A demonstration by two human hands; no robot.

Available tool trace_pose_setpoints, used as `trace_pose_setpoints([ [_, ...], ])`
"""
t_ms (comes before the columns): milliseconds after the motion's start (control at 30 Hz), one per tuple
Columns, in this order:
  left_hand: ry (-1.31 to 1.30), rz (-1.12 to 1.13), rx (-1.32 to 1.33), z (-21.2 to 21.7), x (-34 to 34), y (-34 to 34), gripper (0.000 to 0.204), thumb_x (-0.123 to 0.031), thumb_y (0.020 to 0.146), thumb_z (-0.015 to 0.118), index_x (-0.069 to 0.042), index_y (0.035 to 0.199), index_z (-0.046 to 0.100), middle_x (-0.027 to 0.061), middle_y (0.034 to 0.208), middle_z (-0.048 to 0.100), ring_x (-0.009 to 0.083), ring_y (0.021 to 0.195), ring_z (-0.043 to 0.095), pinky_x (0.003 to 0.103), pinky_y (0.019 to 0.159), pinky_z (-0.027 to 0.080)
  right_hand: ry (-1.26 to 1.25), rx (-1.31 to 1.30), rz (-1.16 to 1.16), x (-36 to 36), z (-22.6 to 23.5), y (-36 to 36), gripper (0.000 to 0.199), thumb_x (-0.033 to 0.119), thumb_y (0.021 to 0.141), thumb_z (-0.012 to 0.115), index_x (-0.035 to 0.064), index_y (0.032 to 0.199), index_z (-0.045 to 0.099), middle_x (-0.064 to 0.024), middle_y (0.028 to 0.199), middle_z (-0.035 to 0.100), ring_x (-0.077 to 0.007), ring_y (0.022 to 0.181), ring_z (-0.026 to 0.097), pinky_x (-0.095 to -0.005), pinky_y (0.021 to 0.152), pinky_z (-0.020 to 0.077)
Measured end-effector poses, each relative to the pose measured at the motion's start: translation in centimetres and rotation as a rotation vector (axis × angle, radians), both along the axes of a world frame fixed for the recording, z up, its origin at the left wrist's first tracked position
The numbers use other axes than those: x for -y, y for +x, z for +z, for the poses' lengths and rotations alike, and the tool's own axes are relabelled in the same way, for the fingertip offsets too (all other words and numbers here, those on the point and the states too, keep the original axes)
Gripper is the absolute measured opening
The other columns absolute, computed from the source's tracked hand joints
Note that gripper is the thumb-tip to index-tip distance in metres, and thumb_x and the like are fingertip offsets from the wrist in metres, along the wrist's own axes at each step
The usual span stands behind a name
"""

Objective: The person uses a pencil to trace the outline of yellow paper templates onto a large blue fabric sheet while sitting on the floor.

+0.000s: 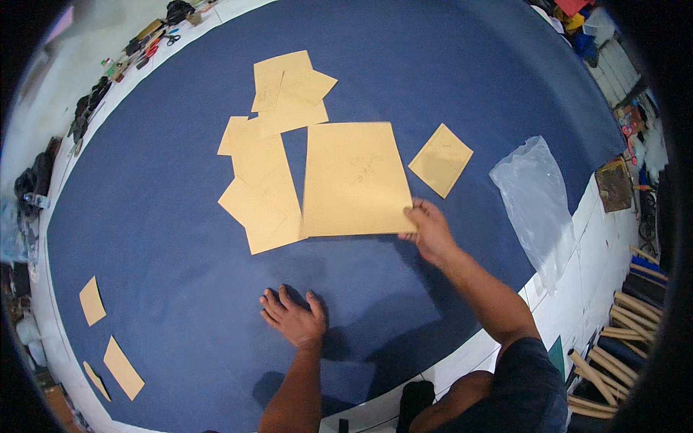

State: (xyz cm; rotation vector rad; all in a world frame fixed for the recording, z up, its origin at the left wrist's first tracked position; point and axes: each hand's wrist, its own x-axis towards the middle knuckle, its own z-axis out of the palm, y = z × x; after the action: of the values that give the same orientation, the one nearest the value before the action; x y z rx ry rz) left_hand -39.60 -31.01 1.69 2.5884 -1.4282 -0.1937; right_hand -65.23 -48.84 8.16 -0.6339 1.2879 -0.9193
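While tan cards (pixel 263 162) dot it, blue cloth (pixel 173 289) overlies white tiles (pixel 603 263).

Right hand (pixel 431 232) pinches lower-right corner of large tan paper (pixel 352 189). Left hand (pixel 294 316) palm down over blue cloth (pixel 173 289). Overlapping pieces (pixel 263 162) left of paper; plastic bag (pixel 533 206) right.

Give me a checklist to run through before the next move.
1. Right hand's grip on the large paper sheet: ok, pinching its near right corner.
2. Left hand free: ok, fingers spread, holding nothing.
3. Large sheet flat on the blue cloth: cannot tell.
4. Small sheet to its right apart from it: ok.
5. Far-left sheets separated: not ok, they overlap.
6. Plastic bag off the sheets: ok.
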Motion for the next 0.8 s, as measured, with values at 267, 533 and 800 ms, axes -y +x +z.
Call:
trace_pose_setpoints([
  [267,0.057,-0.131,-0.364,-2.3,-1.4,1.0,0.076,-0.061,0.093,0.052,-0.010,0.150,0.045,0.0206,0.154,0.042,0.0390,0.142,0.039,0.056,0.119,0.024,0.191,0.158,0.639,-11.5,2.1,9.2,0.030,0.030,0.099,0.068,0.0042,0.112,0.059,-0.0043,0.093,0.065,-0.0149,0.079,0.066,-0.0284,0.065,0.0530],
  [533,0.120,0.136,-0.231,2.0,1.1,-0.3,0.075,-0.052,0.092,0.058,-0.007,0.149,0.042,0.0314,0.139,0.050,0.0471,0.128,0.052,0.055,0.106,0.043,-0.856,-0.611,0.815,0.6,3.5,15.9,0.028,0.029,0.095,0.069,0.0027,0.104,0.065,-0.0160,0.094,0.070,-0.0305,0.088,0.070,-0.0422,0.075,0.0533],
  [800,0.029,0.107,-0.231,1.0,0.5,-0.2,0.072,-0.050,0.092,0.060,-0.006,0.147,0.043,0.0344,0.139,0.046,0.0539,0.125,0.050,0.061,0.103,0.043,-1.196,-1.088,0.927,5.9,-7.1,27.9,0.040,0.036,0.099,0.056,0.0080,0.126,0.064,-0.0129,0.145,0.056,-0.0319,0.142,0.044,-0.0608,0.118,0.0264],
])
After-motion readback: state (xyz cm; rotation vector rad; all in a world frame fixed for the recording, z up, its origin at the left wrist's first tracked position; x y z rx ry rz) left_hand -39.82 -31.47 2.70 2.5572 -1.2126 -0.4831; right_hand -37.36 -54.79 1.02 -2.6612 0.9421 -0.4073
